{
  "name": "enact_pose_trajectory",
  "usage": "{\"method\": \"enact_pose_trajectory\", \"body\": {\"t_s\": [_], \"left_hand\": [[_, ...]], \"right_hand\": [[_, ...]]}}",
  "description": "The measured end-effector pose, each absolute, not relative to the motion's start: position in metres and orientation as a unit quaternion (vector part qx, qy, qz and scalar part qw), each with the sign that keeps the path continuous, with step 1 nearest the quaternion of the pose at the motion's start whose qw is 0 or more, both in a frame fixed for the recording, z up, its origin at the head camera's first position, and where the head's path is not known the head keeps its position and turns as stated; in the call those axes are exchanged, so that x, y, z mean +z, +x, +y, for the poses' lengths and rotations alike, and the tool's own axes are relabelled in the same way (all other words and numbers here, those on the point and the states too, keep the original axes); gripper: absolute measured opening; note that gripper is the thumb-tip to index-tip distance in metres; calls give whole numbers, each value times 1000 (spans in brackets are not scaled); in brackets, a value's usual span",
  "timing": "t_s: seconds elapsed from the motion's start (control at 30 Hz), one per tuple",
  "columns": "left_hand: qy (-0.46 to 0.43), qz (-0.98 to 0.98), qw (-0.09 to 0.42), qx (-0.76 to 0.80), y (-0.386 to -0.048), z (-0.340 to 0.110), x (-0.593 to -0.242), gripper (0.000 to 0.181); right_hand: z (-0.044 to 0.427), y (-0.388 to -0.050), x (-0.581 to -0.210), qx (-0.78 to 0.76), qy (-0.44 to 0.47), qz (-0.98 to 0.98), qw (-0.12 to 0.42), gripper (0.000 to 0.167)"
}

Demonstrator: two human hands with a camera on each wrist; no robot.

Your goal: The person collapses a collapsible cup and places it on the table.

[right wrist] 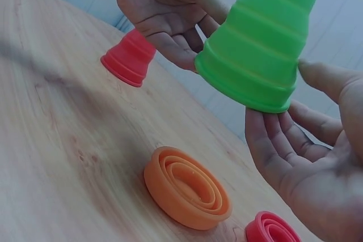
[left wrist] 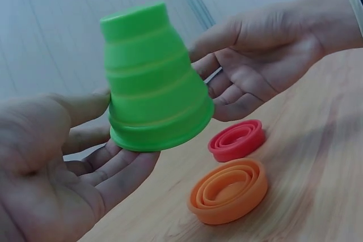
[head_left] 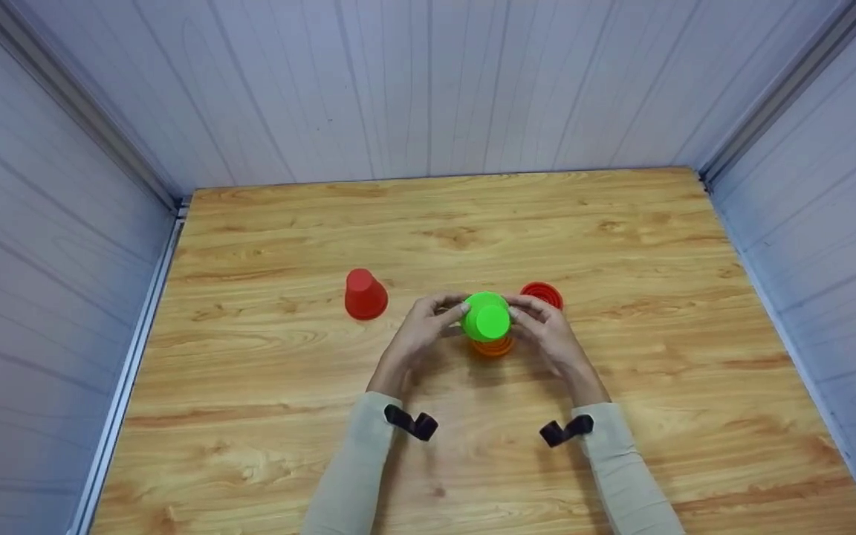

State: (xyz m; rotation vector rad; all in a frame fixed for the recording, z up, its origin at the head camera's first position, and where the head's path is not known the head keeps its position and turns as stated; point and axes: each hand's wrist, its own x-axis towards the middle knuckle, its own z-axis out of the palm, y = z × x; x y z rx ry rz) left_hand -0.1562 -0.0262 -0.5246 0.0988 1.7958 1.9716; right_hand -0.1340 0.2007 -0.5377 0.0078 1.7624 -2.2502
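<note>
A green collapsible cup (head_left: 489, 318), extended and upside down with its wide rim lowest, is held above the table between both hands. My left hand (head_left: 426, 327) grips its left side, with thumb and fingers around the lower wall and rim. From the other side my right hand (head_left: 547, 334) holds it in the same way. Beneath the cup lies an orange collapsible cup (left wrist: 227, 192), folded flat into rings and partly hidden in the head view. A red folded cup (right wrist: 272, 229) rests just beyond the right fingers.
Left of the hands, an extended red cup (head_left: 365, 296) stands upside down on the wooden table (head_left: 264, 446). Pale panel walls (head_left: 413, 89) enclose the table at the back and on both sides.
</note>
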Motion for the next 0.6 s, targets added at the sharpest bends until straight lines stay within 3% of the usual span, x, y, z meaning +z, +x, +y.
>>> {"method": "enact_pose_trajectory", "body": {"t_s": [0.23, 0.6], "left_hand": [[54, 646, 260, 715, -157, -29, -524, 36], [79, 680, 236, 690, -158, -29, -522, 29]], "right_hand": [[203, -134, -533, -759, -1, 628, 169, 40], [203, -135, -528, -742, -32, 650, 162, 29]]}}
